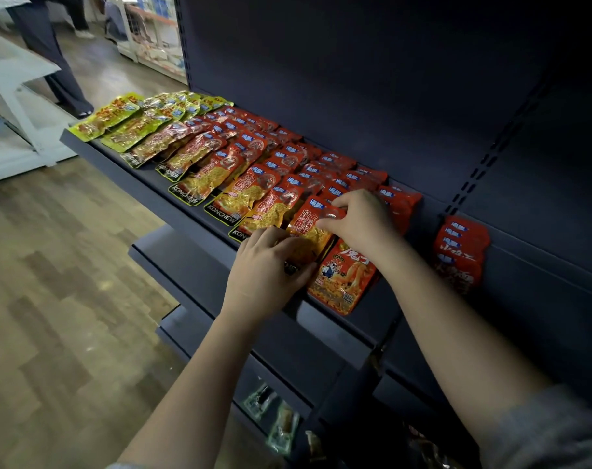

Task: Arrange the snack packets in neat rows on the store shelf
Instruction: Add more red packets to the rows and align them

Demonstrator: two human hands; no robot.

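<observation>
Both hands grip one orange snack packet (309, 228) at the shelf (172, 198) front: left hand (265, 265) at 7 o'clock, right hand (358, 220) at 2 o'clock. A sideways shove risks sliding the overlapped neighbouring rows (254, 194) askew.

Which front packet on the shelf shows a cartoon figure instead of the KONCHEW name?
The orange packet at the right end of the front row, beside the right hand. It shows a small cartoon figure; the front packets to its left show KONCHEW.

Retail shop: dark blue slotted metal shelving (159, 184) stocked with red-and-yellow foil snack packets (220, 170); probably more white racks (152, 45) behind.
</observation>
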